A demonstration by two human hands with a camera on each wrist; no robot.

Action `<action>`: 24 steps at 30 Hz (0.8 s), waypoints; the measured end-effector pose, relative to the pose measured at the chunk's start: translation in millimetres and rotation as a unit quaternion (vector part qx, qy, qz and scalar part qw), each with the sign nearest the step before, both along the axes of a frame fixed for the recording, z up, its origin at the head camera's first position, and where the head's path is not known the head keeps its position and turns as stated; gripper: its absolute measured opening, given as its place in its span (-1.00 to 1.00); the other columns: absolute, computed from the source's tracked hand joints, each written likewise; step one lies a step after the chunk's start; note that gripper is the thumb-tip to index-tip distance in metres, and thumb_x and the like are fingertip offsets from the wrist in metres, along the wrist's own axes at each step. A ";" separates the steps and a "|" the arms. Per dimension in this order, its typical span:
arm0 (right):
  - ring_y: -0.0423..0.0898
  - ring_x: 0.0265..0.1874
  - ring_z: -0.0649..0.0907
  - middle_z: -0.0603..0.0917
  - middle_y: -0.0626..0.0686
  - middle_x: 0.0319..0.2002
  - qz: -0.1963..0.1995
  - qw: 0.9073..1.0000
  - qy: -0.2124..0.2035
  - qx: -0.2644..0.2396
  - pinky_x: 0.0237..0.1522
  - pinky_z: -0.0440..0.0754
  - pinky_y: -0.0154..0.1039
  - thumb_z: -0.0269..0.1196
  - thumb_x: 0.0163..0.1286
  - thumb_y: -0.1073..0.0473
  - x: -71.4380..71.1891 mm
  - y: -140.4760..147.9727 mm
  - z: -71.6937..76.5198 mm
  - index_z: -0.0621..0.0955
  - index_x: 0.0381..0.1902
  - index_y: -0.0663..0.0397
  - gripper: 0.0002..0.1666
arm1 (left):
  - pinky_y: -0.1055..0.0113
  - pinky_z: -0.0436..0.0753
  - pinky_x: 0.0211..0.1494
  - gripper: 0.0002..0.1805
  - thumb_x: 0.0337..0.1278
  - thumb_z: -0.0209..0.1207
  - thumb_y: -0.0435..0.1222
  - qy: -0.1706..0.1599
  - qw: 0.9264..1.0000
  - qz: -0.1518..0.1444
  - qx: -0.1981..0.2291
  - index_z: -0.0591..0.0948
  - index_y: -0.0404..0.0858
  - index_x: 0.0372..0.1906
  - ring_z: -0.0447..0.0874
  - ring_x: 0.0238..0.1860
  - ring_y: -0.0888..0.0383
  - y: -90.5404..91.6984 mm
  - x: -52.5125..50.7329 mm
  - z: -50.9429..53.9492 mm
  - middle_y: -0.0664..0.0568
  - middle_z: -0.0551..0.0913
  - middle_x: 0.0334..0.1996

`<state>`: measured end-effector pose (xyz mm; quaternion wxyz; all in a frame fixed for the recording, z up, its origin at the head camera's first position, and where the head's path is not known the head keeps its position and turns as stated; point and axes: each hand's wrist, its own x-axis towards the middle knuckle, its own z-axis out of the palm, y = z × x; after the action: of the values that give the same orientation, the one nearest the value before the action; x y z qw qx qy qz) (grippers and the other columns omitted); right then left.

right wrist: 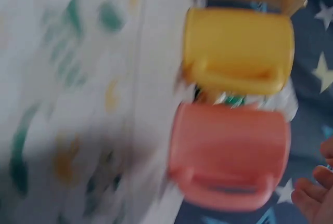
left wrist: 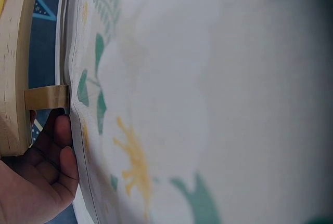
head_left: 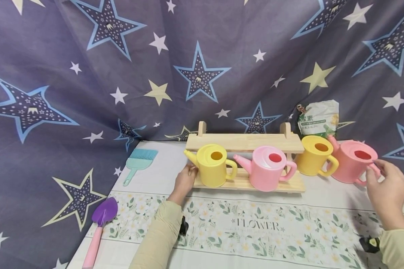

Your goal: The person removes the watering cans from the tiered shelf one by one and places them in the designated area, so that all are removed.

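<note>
My left hand point(head_left: 185, 181) is at the left end of a two-tier wooden shelf point(head_left: 244, 142). In the left wrist view its curled fingers point(left wrist: 62, 130) hold the lower board's end, beside a short wooden foot. On that board stand a yellow watering can point(head_left: 208, 172) and a light pink watering can point(head_left: 263, 175), spouts to the left. To the shelf's right, on the table, are another yellow watering can point(head_left: 308, 160) and a darker pink watering can point(head_left: 346, 164). Beside the latter's handle is my right hand point(head_left: 388, 188); the right wrist view shows its fingers apart from the can.
A white and green bag point(head_left: 320, 119) stands behind the right-hand cans. On the left lie a teal brush point(head_left: 141, 160) and a purple trowel point(head_left: 105, 211) with a pink handle. A floral runner point(head_left: 222, 231) crosses the white table; a star-patterned curtain point(head_left: 195, 33) hangs behind.
</note>
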<state>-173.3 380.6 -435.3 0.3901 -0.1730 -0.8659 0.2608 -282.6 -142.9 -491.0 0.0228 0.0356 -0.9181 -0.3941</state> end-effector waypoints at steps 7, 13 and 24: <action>-0.72 -0.13 0.44 0.67 0.35 -0.12 0.096 0.994 0.024 0.038 -0.12 0.32 -0.60 0.26 0.32 0.35 -0.2 -33.1 11.6 0.63 0.00 0.30 -0.70 | -0.09 0.40 0.29 -0.58 0.46 -0.03 -0.02 0.005 1.000 -0.003 0.001 0.51 -0.15 0.21 0.46 0.26 -0.16 -1.1 -1.1 -0.2 -0.16 0.53 0.23; -0.82 -0.28 0.39 0.70 0.34 -0.23 0.210 0.977 0.022 0.004 -0.20 0.33 -0.80 0.38 0.16 0.46 -0.7 -61.7 19.0 0.67 -0.07 0.32 -0.67 | -0.08 0.42 0.28 -0.59 0.46 -0.03 -0.02 0.003 1.000 0.000 0.001 0.51 -0.15 0.20 0.48 0.24 -0.16 -0.8 -0.8 -0.4 -0.16 0.54 0.22; -0.72 -0.22 0.51 0.70 0.33 -0.22 0.321 0.946 0.038 -0.029 -0.22 0.46 -0.73 0.35 0.13 0.56 -5.3 -105.0 11.4 0.64 -0.13 0.41 -0.70 | -0.09 0.44 0.26 -0.58 0.46 -0.04 -0.01 0.006 1.000 -0.003 0.000 0.51 -0.15 0.21 0.50 0.22 -0.17 -0.9 0.2 0.4 -0.17 0.56 0.20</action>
<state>-178.7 275.5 -423.8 0.3130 0.1133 -0.8522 0.4037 -282.4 -143.8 -490.6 0.0270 0.0309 -0.9179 -0.3947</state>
